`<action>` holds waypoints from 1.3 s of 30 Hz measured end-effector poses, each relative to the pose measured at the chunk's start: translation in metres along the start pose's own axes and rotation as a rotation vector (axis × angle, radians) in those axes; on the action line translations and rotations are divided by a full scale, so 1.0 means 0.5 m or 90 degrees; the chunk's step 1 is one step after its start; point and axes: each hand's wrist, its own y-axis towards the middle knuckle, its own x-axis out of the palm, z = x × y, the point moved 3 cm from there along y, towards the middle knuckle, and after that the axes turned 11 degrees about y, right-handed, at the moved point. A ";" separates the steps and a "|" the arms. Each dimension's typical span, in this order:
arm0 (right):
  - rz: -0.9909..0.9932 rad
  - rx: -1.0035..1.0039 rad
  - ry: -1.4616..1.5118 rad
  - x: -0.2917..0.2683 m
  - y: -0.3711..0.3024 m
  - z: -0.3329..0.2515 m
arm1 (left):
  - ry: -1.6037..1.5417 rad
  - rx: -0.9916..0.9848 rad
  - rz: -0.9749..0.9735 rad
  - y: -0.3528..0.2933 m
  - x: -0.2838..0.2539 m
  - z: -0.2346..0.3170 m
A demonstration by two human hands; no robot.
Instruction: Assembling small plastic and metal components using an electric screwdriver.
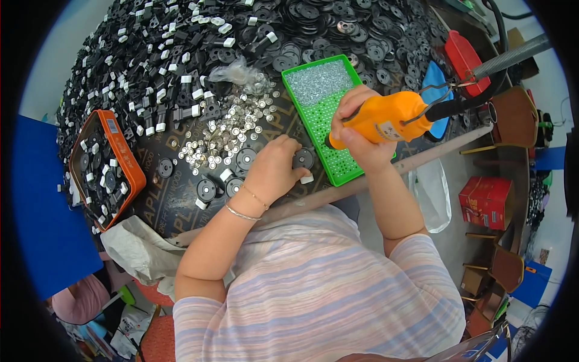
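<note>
My right hand (pixel 366 149) grips an orange electric screwdriver (pixel 389 114), its dark tip low over the green tray (pixel 331 172) with holes in its floor. Small silver screws (pixel 318 81) lie heaped in the tray's far part. Beside the tray, my left hand (pixel 271 169) has its fingers around a black round disc (pixel 303 158), with a small white piece (pixel 307 180) by the thumb. Close to that wrist lie several more black discs with white-tipped parts (pixel 207 189). A scatter of small round metal pieces (pixel 226 133) spreads to the left.
Black parts with white ends (pixel 175 72) pile up at the far left, black discs (pixel 338 24) at the far right. An orange bin (pixel 125 175) of parts stands left. A red tray (pixel 463 57) and blue cloth (pixel 435 90) lie right. A coiled spring (pixel 512 55) hangs near the screwdriver's cable.
</note>
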 end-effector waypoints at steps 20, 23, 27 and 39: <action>0.017 -0.006 -0.036 0.005 0.000 -0.006 | 0.044 0.026 0.042 -0.015 0.006 0.006; -0.042 -0.055 -0.039 0.000 0.012 -0.047 | 0.043 0.032 0.052 -0.017 0.005 0.010; -0.011 0.074 0.151 0.056 -0.007 -0.062 | 0.040 0.024 0.025 -0.016 0.011 0.007; -0.158 0.082 -0.002 0.079 -0.019 -0.022 | 0.023 0.068 0.046 -0.011 0.028 -0.009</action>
